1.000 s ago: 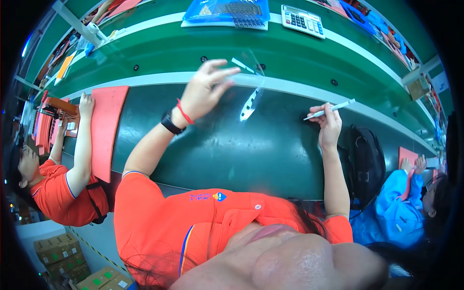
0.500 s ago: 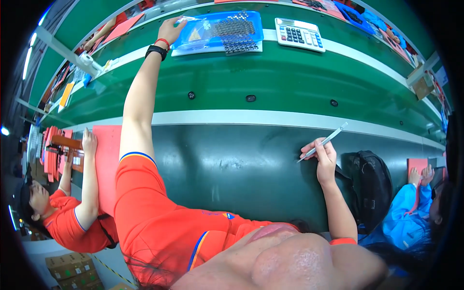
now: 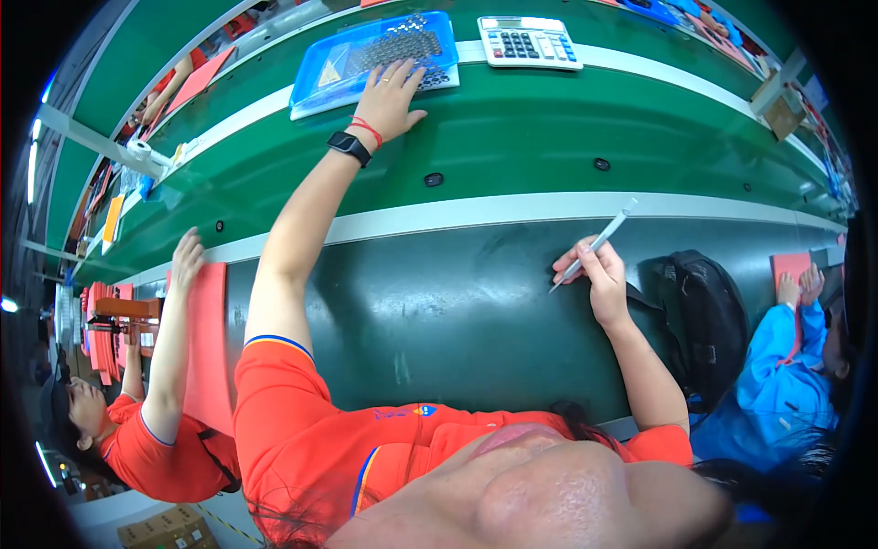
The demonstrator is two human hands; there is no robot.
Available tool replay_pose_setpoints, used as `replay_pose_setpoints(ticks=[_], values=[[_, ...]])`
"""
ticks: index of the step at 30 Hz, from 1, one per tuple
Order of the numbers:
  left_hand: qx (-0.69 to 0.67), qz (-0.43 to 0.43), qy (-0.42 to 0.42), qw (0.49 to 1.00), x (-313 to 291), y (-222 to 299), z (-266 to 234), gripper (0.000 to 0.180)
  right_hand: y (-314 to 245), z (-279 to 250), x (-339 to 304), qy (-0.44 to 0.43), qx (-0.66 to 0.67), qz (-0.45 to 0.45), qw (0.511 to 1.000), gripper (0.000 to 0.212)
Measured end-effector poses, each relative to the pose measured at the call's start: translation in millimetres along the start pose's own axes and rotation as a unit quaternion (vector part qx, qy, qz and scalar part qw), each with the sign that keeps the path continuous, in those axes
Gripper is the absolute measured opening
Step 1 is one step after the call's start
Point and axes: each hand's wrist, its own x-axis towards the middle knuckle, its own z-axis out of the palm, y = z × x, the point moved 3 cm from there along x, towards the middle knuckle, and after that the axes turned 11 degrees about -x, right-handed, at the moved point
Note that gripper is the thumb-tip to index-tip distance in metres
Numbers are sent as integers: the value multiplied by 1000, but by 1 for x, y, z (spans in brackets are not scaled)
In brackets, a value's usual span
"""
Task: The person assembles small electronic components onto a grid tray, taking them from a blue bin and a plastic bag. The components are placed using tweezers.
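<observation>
My left hand (image 3: 391,99) reaches far forward with its fingers spread, palm down, over the near right edge of a blue tray (image 3: 300,84). In the tray lie rows of small metal parts (image 3: 407,44) and clear plastic film; whether my fingertips touch the parts cannot be made out. My right hand (image 3: 599,279) is raised over the dark green worktable (image 3: 439,302), its fingers closed round slim silver tweezers (image 3: 599,240). Their fine tip points down and left, apart from the tabletop, as far as I can see.
A white calculator (image 3: 529,44) stands right of the tray. Small dark oval pieces (image 3: 433,179) lie on the green belt (image 3: 512,128). A black bag (image 3: 709,320) sits right of my right arm. Co-workers in red (image 3: 165,448) and blue (image 3: 786,375) sit on either side.
My left hand has moved from the tray's left end to its near right edge. The small dark pieces appear further left. My right hand still holds the tweezers. The red-sleeved co-worker's hand reaches further forward.
</observation>
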Motion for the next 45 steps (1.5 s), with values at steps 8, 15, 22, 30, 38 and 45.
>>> replay_pose_setpoints(ticks=[8,15,22,30,38,45], values=[[-65,-29,82,994,16,48,-91,24,3,0,-3,-15,18,9,1000,21],[-254,101,-78,959,-66,225,-208,29,-7,-4,4,53,37,5,998,26],[-383,-1,-165,909,-119,277,-209,35,-11,5,3,23,-7,-41,999,25],[-243,-177,-20,953,-120,119,-105,36,-15,24,-6,-34,24,-20,999,29],[-210,-281,-54,935,-104,63,-41,40,-14,35,-5,-63,1,-23,998,33],[-268,-336,-37,902,-105,70,-69,24,-9,73,4,-173,41,-3,984,31]])
